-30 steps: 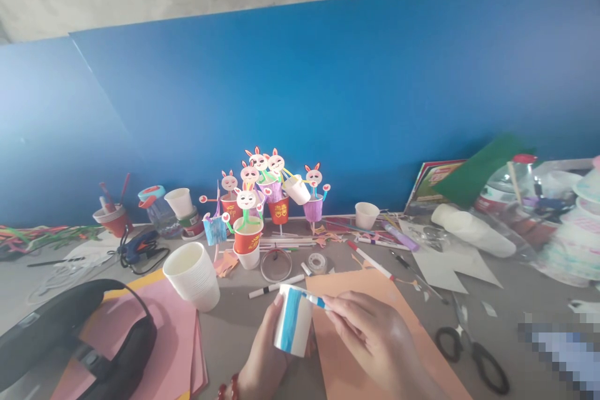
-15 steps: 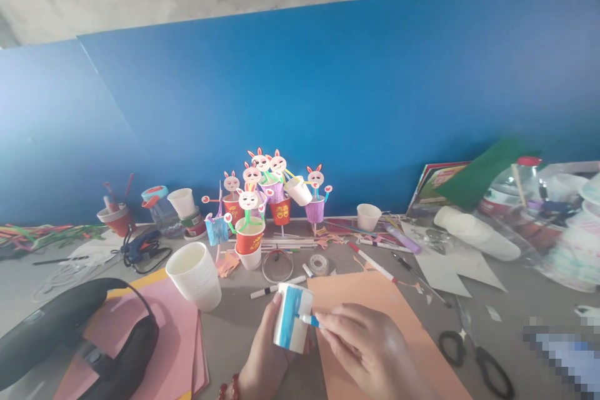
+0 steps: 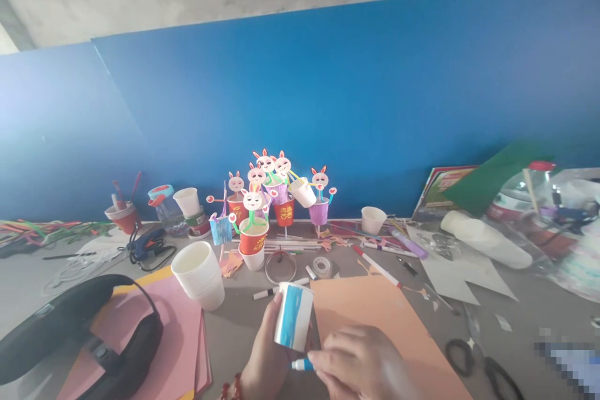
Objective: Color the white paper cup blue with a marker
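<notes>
A white paper cup (image 3: 304, 319) with a broad blue stripe coloured down its side is gripped in my left hand (image 3: 268, 353), thumb along its left edge. Below and right of the cup, my right hand (image 3: 359, 362) pinches a blue marker (image 3: 302, 364) whose tip points left, just off the cup's lower end. An orange paper sheet (image 3: 375, 306) lies under the right hand. Beyond the cup are a white marker (image 3: 266, 293) and a roll of clear tape (image 3: 322, 267).
Several bunny-faced cup figures (image 3: 254, 200) stand at the back. At left are stacked paper cups (image 3: 199, 278), a black curved device (image 3: 56, 328), pink paper (image 3: 182, 337) and a glue gun (image 3: 147, 244). Scissors (image 3: 469, 344) and a clear plastic bottle (image 3: 510, 200) lie to the right.
My right hand has moved the blue marker down, off the cup's side to below its lower end. My left hand still holds the cup in about the same place.
</notes>
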{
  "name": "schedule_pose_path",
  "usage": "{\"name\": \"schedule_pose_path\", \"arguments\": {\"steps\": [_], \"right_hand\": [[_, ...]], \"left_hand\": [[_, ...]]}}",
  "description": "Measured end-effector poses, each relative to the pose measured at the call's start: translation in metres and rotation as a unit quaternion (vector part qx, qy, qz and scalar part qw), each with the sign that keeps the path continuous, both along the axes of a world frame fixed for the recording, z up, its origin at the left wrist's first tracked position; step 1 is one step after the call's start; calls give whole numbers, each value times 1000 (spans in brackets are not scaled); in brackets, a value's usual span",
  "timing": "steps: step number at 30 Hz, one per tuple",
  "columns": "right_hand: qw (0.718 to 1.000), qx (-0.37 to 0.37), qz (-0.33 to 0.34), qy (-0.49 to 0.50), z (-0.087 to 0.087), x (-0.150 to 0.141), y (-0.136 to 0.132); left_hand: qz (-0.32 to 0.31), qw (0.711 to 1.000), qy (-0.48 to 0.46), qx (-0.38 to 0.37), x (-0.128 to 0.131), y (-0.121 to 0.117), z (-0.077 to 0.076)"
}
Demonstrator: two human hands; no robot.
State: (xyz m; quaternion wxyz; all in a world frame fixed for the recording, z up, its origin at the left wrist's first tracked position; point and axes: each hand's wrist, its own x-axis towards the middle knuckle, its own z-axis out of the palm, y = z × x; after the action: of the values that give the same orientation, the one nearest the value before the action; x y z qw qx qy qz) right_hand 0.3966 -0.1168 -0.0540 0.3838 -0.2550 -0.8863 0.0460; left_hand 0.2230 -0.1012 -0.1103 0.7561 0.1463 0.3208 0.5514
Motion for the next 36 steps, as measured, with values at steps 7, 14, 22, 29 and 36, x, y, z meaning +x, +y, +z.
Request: {"name": "schedule_pose_path", "arguments": {"steps": [7, 14, 22, 29, 36], "right_hand": [[992, -10, -94, 83, 0, 15, 9], [991, -8, -124, 53, -9, 14, 12], [995, 6, -101, 18, -8, 14, 8], [997, 9, -72, 6, 0, 8, 4], [998, 12, -36, -42, 1, 3, 0]], "left_hand": [[-15, 998, 51, 39, 2, -4, 9], [-19, 995, 92, 31, 2, -5, 10], [-5, 996, 90, 26, 4, -5, 11], [12, 999, 27, -21, 2, -3, 12], [31, 999, 16, -33, 1, -2, 8]]}}
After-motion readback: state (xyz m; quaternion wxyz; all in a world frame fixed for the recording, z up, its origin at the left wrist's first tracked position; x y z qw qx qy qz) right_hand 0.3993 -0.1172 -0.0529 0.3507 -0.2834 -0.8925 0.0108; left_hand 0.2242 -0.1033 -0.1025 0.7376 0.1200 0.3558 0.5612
